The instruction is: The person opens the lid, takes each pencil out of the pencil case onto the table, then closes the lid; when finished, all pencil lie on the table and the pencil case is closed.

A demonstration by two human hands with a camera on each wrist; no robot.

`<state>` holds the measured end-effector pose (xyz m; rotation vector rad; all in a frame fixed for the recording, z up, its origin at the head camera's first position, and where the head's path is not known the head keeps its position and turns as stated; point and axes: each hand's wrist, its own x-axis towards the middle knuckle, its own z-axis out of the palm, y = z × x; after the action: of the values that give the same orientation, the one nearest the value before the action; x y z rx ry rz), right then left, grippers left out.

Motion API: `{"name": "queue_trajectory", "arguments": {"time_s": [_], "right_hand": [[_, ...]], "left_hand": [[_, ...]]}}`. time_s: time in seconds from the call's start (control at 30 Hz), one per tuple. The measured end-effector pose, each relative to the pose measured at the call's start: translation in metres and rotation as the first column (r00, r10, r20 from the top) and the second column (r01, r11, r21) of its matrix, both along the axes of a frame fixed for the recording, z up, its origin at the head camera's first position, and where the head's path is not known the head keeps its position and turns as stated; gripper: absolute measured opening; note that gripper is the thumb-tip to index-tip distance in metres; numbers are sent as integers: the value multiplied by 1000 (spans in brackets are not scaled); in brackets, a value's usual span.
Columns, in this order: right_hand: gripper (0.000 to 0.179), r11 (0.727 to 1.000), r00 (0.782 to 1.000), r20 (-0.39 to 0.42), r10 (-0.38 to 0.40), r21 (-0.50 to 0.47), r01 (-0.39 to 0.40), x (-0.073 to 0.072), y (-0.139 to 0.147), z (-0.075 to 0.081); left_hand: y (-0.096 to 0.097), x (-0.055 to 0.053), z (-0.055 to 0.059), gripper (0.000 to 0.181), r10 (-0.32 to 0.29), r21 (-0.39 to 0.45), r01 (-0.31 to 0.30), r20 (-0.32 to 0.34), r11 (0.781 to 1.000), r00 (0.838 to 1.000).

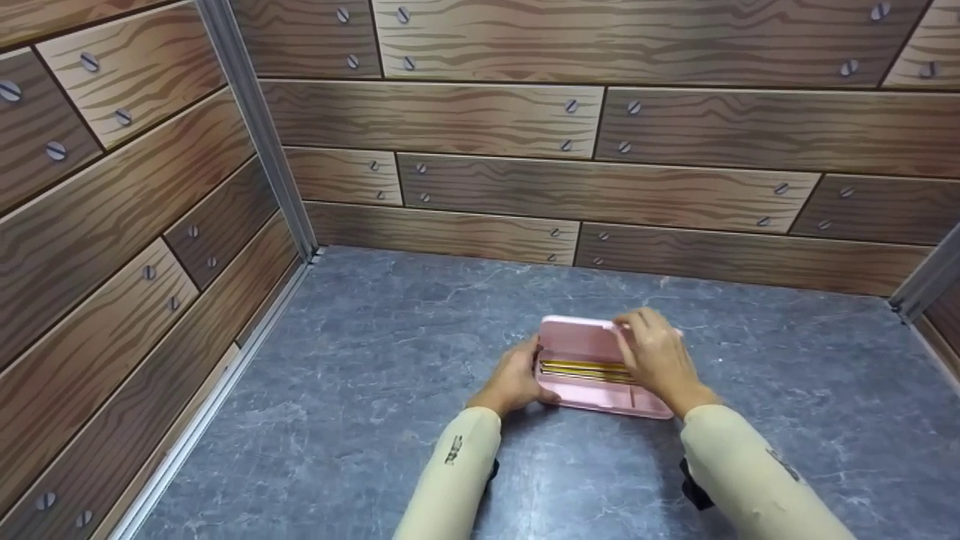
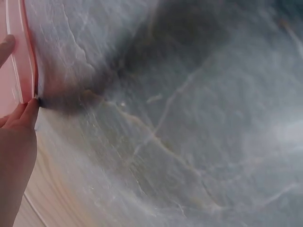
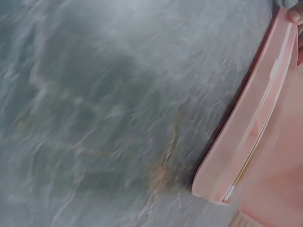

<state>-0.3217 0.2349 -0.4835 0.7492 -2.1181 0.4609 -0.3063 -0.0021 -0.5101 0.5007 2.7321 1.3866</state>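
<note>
We find the head camera set above the sleeves (image 1: pixel 456 487), facing forward and down, well back from the left hand (image 1: pixel 514 381), right hand (image 1: pixel 660 360) and pink case (image 1: pixel 581 395), and reaching the plank-patterned walls (image 1: pixel 487 120). We note both wrist cameras close over the marbled surface (image 1: pixel 390 375), their views turned relative to the head's: the left catches the case at its left margin, the right at its right. We confirm case and surface common to all three views.
</note>
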Motion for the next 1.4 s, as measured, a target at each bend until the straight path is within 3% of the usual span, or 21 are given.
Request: {"name": "queue_trajectory", "arguments": {"time_s": [0.1, 0.2, 0.33, 0.4, 0.5, 0.67, 0.73, 0.8, 1.03, 1.1, 1.17, 1.3, 1.33, 1.4], "right_hand": [[14, 998, 998, -28, -63, -28, 62, -3, 1, 1], [24, 993, 993, -25, -116, 19, 117, -3, 3, -1], [51, 975, 980, 105, -168, 162, 150, 0, 7, -4], [64, 958, 957, 210, -202, 245, 149, 3, 9, -6], [79, 931, 881, 395, -260, 345, 120, 8, 13, -9], [91, 919, 708, 633, -312, 390, 57, 17, 19, -17], [95, 919, 664, 677, -318, 393, 40, 20, 21, -19], [97, 917, 642, 696, -321, 398, 27, 22, 22, -20], [97, 904, 632, 702, -328, 427, -4, 28, 23, -26], [98, 908, 623, 712, -323, 418, -6, 29, 23, -26], [98, 912, 616, 720, -319, 411, -8, 28, 24, -26], [96, 908, 622, 709, -331, 420, 4, 28, 26, -26], [94, 908, 632, 700, -332, 420, 12, 28, 26, -26], [84, 906, 684, 652, -328, 422, 32, 28, 26, -26]], "left_hand": [[4, -1, 1, 95, -31, -38, 30, -27, 999, 999], [5, -2, 3, 95, -51, -83, 48, -35, 995, 998], [4, 0, 4, 100, -41, -126, 40, -8, 991, 999], [3, 1, 4, 105, -35, -157, 36, 5, 987, 999], [4, 3, 6, 110, -37, -256, 39, 11, 966, 999], [7, 5, 9, 107, -48, -427, 36, -17, 904, 999], [8, 5, 9, 104, -39, -476, 25, -19, 879, 999], [8, 4, 10, 101, -35, -527, 19, -19, 850, 999], [10, 4, 16, 93, -82, -678, 3, -84, 735, 993], [11, 4, 16, 93, -91, -688, 4, -90, 725, 992], [12, 4, 15, 94, -91, -681, 9, -85, 732, 992], [13, 5, 13, 93, -87, -619, 21, -76, 785, 993], [13, 5, 12, 92, -86, -602, 24, -75, 798, 993], [13, 6, 10, 91, -85, -574, 27, -75, 819, 994]]}}
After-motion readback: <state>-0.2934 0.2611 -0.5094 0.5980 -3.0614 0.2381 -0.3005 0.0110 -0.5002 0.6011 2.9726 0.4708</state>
